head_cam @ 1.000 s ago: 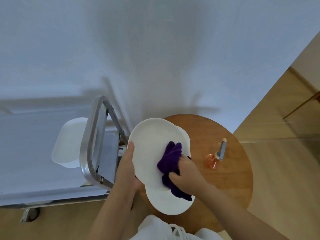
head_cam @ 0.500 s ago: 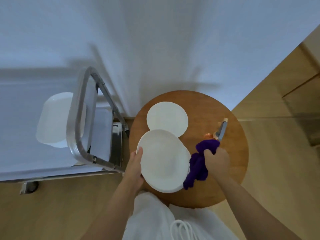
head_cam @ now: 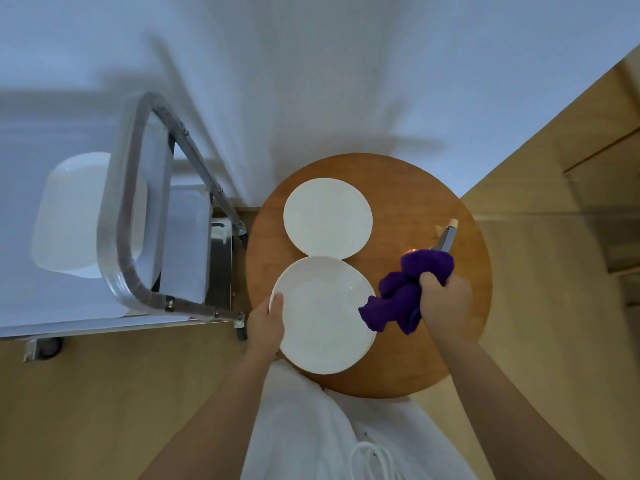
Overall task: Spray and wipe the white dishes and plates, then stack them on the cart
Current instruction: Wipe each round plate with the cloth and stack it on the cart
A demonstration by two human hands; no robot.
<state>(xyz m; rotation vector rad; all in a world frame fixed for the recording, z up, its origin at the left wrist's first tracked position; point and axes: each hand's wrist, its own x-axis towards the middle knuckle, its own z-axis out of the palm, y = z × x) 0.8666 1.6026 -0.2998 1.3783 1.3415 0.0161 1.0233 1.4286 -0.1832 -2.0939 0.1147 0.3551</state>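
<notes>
Plates first: I'm looking at the round white plate (head_cam: 323, 315) in my left hand (head_cam: 267, 323), thumb curled over its nine o'clock rim, fingers under and out of my view. It hangs at the near-left edge of the round brown wooden table (head_cam: 460, 341); I can't tell whether it rests on anything beneath. My right hand (head_cam: 445, 297) is closed tight round the bunched purple cloth (head_cam: 405, 292), which sits at three o'clock from the plate, its tail just touching the rim. A second, smaller round white plate (head_cam: 328, 217) lies flat at twelve o'clock, edges overlapping from here. Behind the cloth at one o'clock, the grey-nozzled spray bottle (head_cam: 446, 237) pokes out, mostly hidden. My read: the metal-framed cart (head_cam: 138, 209) lies at nine o'clock of the held plate, so the left hand is nearer and the plate travels leftward past the steel handle. A white rectangular dish (head_cam: 69, 213) already sits there. Pale wooden floor (head_cam: 86, 393) below, white wall (head_cam: 311, 64) ahead.
</notes>
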